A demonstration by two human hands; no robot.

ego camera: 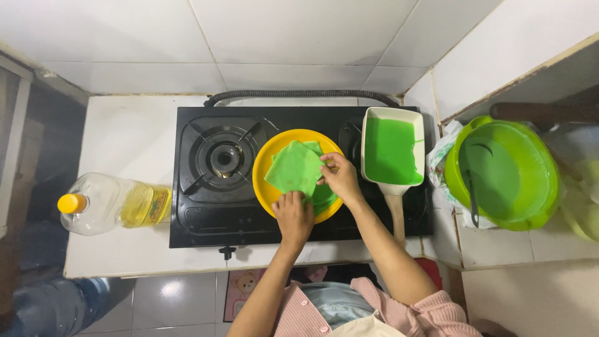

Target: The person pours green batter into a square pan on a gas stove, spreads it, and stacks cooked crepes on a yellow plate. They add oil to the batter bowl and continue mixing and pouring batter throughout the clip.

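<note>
Hands on green crepe

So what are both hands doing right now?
Left hand: fingers pressing on the green crepe, grip unclear.
Right hand: pinching the crepe's edge.

Left hand flat — right hand pinching.

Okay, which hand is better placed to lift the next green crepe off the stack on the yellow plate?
Probably the right hand: its fingertips already pinch the top green crepe at its right edge. The left hand presses flat on the stack's near edge over the yellow plate.
</note>
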